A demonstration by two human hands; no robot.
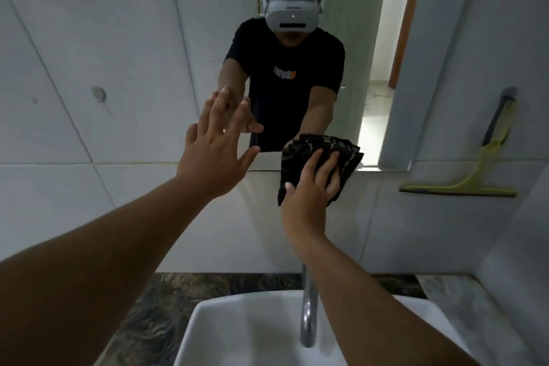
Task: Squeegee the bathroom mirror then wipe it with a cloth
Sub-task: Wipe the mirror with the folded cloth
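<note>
The bathroom mirror (350, 47) hangs on the tiled wall ahead and reflects a person with a headset. My right hand (312, 190) presses a folded black patterned cloth (300, 154) flat against the mirror's bottom edge, the cloth hanging partly below it. My left hand (212, 154) is spread with fingers apart at the mirror's lower left corner, fingertips at the glass, holding nothing. A yellow-green squeegee (463, 187) hangs on the right wall by its dark handle, blade down, apart from both hands.
A white basin (237, 327) sits below with a chrome tap (308, 315) rising behind my right forearm. A dark marbled counter (154, 315) surrounds the basin. A side wall closes in on the right, near the squeegee.
</note>
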